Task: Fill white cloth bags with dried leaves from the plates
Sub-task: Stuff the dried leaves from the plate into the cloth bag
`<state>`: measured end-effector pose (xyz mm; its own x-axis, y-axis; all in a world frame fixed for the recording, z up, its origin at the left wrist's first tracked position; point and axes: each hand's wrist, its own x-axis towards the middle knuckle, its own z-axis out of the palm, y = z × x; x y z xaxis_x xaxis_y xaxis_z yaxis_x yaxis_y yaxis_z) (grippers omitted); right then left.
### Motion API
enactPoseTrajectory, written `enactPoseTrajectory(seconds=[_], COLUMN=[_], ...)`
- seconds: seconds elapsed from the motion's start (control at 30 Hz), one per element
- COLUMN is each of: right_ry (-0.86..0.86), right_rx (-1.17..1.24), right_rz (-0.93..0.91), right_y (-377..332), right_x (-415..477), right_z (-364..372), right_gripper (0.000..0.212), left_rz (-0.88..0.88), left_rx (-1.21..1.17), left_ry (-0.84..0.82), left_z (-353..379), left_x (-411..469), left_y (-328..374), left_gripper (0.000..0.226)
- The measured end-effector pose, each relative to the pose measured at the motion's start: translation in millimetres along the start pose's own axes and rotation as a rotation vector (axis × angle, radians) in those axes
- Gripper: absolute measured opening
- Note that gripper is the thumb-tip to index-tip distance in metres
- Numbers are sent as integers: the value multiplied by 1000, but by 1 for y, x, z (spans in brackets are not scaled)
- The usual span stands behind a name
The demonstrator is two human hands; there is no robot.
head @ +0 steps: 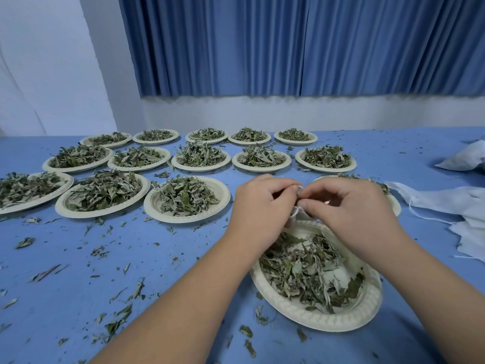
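— What sits closest?
— One nearest plate (pixel 338 323) on the blue table (pixel 157 261), with a thin scatter of dried leaves (pixel 304 269) in it.
— And the hands?
— Two. The left hand (pixel 262 206) and right hand (pixel 349 206) meet above that plate's far rim, fingers curled, both pinching a white cloth bag (pixel 296 212) by its string. Most of the bag is hidden.
— Plates altogether?
— Fifteen: the nearest one, a half-hidden plate (pixel 395 206) behind the right hand, three heaped plates (pixel 186 219) to its left, then two rows of five.
— Spare bags?
— One white heap (pixel 456 200) at the right, more cloth (pixel 464 158) farther back. I cannot tell their number.
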<state>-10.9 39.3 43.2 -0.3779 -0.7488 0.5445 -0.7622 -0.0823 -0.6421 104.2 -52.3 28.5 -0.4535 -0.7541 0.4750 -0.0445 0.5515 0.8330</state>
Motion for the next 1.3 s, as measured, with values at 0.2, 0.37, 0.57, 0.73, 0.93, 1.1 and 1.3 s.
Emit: enactPoseTrajectory(seconds=[0.2,0.37,0.57,0.73,0.93,1.1,1.3], right_ry=[72,-164,-280,-271,-323,-515,-326], right_rx=[87,154,120,-167,1,373,294], right_rz=[148,280,364,325,277,431,397], right_y=[2,7,5,-1,7,13,3], right_x=[6,14,25,39,27,16,15], right_z=[5,-1,1,12,6,-15,2], right_gripper=[22,24,13,8,17,40,21], left_rz=[13,131,235,280,282,266,281], left_rx=[-26,76,230,263,303,277,250], left_ry=[-14,-17,-20,-5,57,125,97], left_z=[1,0,-3,0,-4,-7,-4], left_x=[-2,-3,-3,-6,-2,0,-3], left_y=[3,1,-1,1,-4,-5,0], left_gripper=[17,18,19,18,18,20,18])
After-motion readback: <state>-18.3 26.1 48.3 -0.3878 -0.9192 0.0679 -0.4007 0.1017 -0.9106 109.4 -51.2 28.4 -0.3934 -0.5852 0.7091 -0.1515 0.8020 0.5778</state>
